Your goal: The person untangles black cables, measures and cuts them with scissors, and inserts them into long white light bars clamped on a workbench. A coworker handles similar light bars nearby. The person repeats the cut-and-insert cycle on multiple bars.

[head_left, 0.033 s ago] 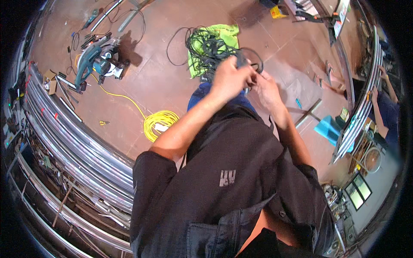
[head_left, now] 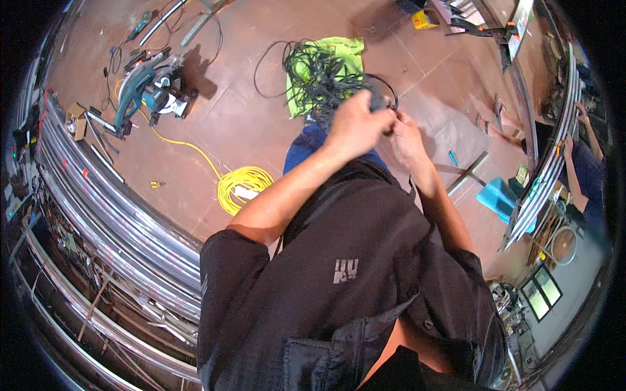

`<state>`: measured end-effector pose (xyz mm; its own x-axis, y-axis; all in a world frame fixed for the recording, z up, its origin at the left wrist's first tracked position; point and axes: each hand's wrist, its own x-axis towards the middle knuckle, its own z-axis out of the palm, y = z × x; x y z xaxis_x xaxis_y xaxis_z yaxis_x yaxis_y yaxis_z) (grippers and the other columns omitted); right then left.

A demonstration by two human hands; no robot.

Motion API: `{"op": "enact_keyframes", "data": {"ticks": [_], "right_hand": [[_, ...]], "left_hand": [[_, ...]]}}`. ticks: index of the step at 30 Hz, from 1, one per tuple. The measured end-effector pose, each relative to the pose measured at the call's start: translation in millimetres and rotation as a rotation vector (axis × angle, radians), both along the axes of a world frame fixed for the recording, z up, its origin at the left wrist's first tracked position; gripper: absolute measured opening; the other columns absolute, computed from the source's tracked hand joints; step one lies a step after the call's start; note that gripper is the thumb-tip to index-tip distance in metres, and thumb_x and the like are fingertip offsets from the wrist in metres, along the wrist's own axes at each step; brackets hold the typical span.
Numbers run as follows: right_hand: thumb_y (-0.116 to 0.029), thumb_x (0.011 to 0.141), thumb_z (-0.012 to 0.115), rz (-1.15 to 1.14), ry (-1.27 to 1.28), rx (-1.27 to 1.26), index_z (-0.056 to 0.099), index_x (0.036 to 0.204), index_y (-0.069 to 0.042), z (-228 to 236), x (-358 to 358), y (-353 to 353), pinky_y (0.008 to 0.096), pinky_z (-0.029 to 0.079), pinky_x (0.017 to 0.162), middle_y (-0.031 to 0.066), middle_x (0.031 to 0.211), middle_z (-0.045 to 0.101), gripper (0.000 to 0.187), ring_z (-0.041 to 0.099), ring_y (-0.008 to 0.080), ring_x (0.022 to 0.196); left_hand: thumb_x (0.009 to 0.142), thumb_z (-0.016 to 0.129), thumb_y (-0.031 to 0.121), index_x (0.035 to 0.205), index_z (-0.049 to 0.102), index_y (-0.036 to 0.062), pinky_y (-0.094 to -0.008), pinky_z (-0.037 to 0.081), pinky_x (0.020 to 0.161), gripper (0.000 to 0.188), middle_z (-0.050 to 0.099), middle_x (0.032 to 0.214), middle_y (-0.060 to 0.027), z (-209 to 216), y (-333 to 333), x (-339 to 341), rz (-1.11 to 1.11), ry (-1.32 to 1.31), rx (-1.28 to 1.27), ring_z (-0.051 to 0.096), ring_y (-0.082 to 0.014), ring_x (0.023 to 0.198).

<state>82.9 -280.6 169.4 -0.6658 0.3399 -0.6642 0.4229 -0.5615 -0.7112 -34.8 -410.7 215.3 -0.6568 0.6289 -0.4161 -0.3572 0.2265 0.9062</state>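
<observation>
Brown tiled floor [head_left: 261, 117], left hand [head_left: 357, 125] and right hand [head_left: 405, 138] both clenched on black cable [head_left: 381, 98], green cloth [head_left: 339, 55] beyond.

tiled floor [head_left: 261, 124] (yellow cable [head_left: 242, 186], saw [head_left: 149, 91])

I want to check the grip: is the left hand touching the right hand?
Touching. In the head view the left hand and the right hand press together at the fingers around a dark cable, with no gap visible.

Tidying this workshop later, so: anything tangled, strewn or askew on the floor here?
Yes. A tangled black cable heap sprawls over a green cloth, both hands working its end. A yellow cord trails loosely from the saw.
</observation>
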Motion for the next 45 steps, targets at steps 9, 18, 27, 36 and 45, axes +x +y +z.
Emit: {"op": "enact_keyframes", "data": {"ticks": [9,18,27,36,45], "right_hand": [[-0.019,0.097,0.06,-0.084,0.259,-0.203,0.063,0.123,-0.002,0.0,8.2,39.8,0.0347,0.055,0.084,0.0075,0.106,0.069,0.03,0.067,0.0194,0.094],[-0.025,0.095,0.061,-0.675,0.616,-0.214,0.057,0.126,0.001,31.0,-15.7,-51.8,0.0431,0.051,0.095,0.0114,0.11,0.065,0.04,0.064,0.0266,0.098],[-0.035,0.085,0.073,0.422,0.019,0.61,0.063,0.12,-0.002,31.0,24.7,17.3,0.0404,0.053,0.092,0.0134,0.115,0.069,0.049,0.066,0.0306,0.107],[-0.039,0.104,0.051,-0.175,0.075,-0.604,0.054,0.14,-0.01,-15.3,47.0,9.1,0.0403,0.053,0.097,0.0106,0.136,0.06,0.046,0.058,0.0238,0.125],[-0.023,0.092,0.073,0.147,0.026,-0.232,0.058,0.13,-0.001,-6.7,53.0,5.9,0.0284,0.049,0.061,0.0077,0.112,0.067,0.046,0.06,0.0128,0.076]], "left_hand": [[0.08,0.075,0.038,0.096,0.053,-0.0097,-0.0506,0.054,0.076,0.055,0.066,0.084,-0.0296,39.1,19.6,15.9,-0.442,0.354,-0.072,0.069,-0.0452,0.083],[0.082,0.075,0.038,0.103,0.052,-0.0114,-0.0504,0.054,0.081,0.058,0.066,0.092,-0.0324,40.9,26.3,28.0,-0.567,0.32,-0.079,0.069,-0.0445,0.092],[0.077,0.08,0.041,0.116,0.059,-0.0102,-0.0496,0.048,0.095,0.068,0.06,0.112,-0.0203,29.1,26.5,35.8,-0.533,0.703,-0.16,0.057,-0.0404,0.111],[0.071,0.082,0.045,0.114,0.07,0.0164,-0.0531,0.041,0.1,0.053,0.053,0.129,-0.0143,5.4,-2.9,4.3,-0.622,1.003,-0.002,0.05,-0.0413,0.122],[0.089,0.072,0.032,0.118,0.07,0.0222,-0.0455,0.05,0.089,0.031,0.069,0.104,-0.0118,-1.0,-17.7,-21.8,-0.912,0.57,0.162,0.064,-0.0346,0.099]]}}
